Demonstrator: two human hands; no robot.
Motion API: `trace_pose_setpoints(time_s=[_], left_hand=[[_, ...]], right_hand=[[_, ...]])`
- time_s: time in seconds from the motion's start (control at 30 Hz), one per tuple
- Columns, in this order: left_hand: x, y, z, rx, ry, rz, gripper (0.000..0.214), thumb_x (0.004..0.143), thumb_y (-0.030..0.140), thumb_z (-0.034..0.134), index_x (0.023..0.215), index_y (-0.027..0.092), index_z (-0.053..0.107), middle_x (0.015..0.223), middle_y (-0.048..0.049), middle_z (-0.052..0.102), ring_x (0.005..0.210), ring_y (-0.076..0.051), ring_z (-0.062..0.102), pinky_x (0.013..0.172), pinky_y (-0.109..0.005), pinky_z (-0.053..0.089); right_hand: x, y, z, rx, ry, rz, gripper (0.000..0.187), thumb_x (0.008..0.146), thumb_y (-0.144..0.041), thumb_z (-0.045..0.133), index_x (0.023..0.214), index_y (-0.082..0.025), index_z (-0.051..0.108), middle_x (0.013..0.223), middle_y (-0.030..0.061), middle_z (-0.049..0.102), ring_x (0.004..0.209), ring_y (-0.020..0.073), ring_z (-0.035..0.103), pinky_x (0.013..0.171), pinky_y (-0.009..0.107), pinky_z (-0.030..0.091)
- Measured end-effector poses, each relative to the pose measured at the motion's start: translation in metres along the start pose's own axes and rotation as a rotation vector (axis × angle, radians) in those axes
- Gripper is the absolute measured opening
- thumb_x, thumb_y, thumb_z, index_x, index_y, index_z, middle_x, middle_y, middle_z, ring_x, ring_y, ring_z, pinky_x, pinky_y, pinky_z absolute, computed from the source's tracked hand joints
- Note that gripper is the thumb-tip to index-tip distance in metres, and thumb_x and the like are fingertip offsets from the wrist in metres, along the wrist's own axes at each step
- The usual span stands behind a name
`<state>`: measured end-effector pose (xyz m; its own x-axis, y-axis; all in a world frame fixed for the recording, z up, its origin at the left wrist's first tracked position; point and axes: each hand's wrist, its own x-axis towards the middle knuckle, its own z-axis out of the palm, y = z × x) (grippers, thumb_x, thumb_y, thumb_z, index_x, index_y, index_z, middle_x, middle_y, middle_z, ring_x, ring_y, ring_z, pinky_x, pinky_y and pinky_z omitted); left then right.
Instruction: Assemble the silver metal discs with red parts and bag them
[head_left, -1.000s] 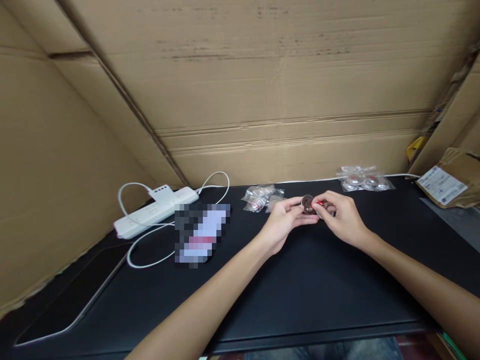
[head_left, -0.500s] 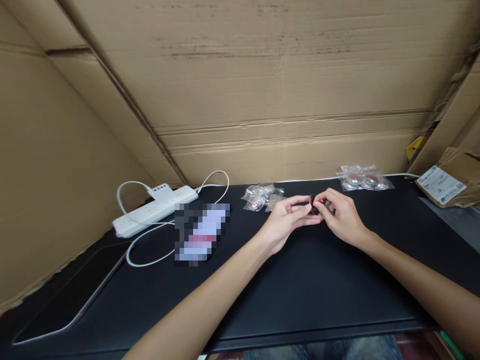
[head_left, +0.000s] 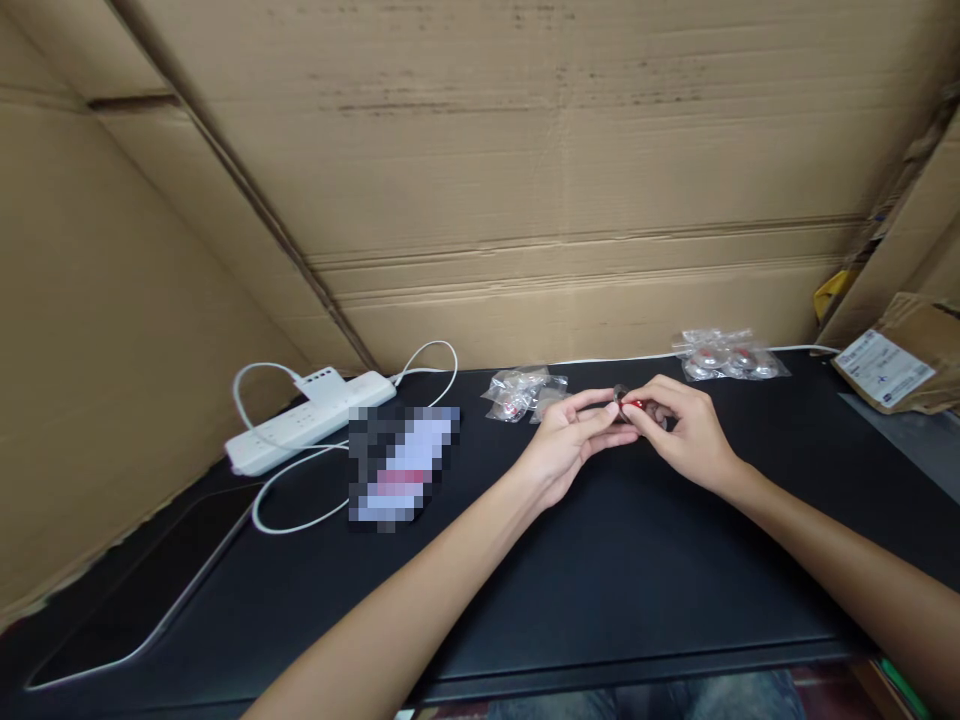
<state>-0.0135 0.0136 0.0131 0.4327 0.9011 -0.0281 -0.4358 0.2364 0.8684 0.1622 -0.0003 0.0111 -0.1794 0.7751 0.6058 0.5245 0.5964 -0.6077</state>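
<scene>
My left hand [head_left: 564, 445] is closed, its fingertips gripping a small dark, shiny round piece [head_left: 619, 393] by the edge. From the other side my right hand [head_left: 690, 425] pinches a small shiny red part [head_left: 637, 404], which touches or sits against the dark piece. Fingers cover most of both, so their kind does not show. Both hands are held above the black tabletop [head_left: 630, 580]. Just beyond my left hand lie clear plastic bags [head_left: 512, 403] with round silvery and red items inside.
More bagged silvery discs [head_left: 712, 362] lie behind my right hand. On the left are a white power strip [head_left: 300, 430] with a looping cable, a pixelated item [head_left: 409, 465] and a dark flat panel [head_left: 150, 585]. A labelled cardboard package [head_left: 885, 370] sits right. Cardboard walls [head_left: 540, 180] enclose the table.
The dark round piece has tilted slightly between the fingertips, and more of the red part shows. Both hands stay in nearly the same place.
</scene>
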Motion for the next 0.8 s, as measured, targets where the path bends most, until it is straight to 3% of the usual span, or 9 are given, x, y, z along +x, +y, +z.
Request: trace_pose_setpoints(time_s=[0.2,0.3,0.43,0.8], left_hand=[[0.0026,0.0023,-0.0029,0.000,0.002,0.005,0.028,0.085,0.015,0.072,0.112,0.009,0.066,0.099,-0.0147,0.075,0.085,-0.023,0.075,0.099,-0.047,0.053],[0.0027,0.0033,-0.0023,0.002,0.014,0.004,0.029,0.085,0.014,0.072,0.112,0.008,0.065,0.098,-0.0155,0.075,0.085,-0.024,0.075,0.098,-0.046,0.053],[0.0018,0.0040,-0.0009,-0.007,0.018,0.008,0.029,0.085,0.012,0.070,0.113,0.007,0.064,0.097,-0.0166,0.075,0.083,-0.024,0.075,0.097,-0.047,0.054],[0.0011,-0.0014,-0.0023,0.004,-0.041,0.002,0.030,0.084,0.014,0.072,0.112,0.008,0.064,0.097,-0.0150,0.075,0.086,-0.024,0.074,0.098,-0.046,0.054]], right_hand=[[0.0001,0.0030,0.0032,0.285,0.013,0.156,0.024,0.091,-0.036,0.061,0.110,-0.023,0.068,0.092,0.0069,0.065,0.076,0.0190,0.064,0.063,0.032,0.055],[0.0004,0.0046,0.0033,0.369,0.032,0.208,0.021,0.088,-0.036,0.066,0.103,-0.022,0.063,0.087,0.0060,0.066,0.073,0.0188,0.065,0.057,0.029,0.055],[0.0001,0.0050,0.0024,0.334,0.021,0.195,0.014,0.088,-0.034,0.066,0.092,-0.021,0.063,0.086,0.0057,0.067,0.075,0.0188,0.066,0.060,0.029,0.055],[-0.0001,0.0007,0.0058,0.290,0.069,0.153,0.010,0.090,-0.030,0.064,0.089,-0.020,0.068,0.087,0.0052,0.066,0.077,0.0177,0.063,0.066,0.030,0.054]])
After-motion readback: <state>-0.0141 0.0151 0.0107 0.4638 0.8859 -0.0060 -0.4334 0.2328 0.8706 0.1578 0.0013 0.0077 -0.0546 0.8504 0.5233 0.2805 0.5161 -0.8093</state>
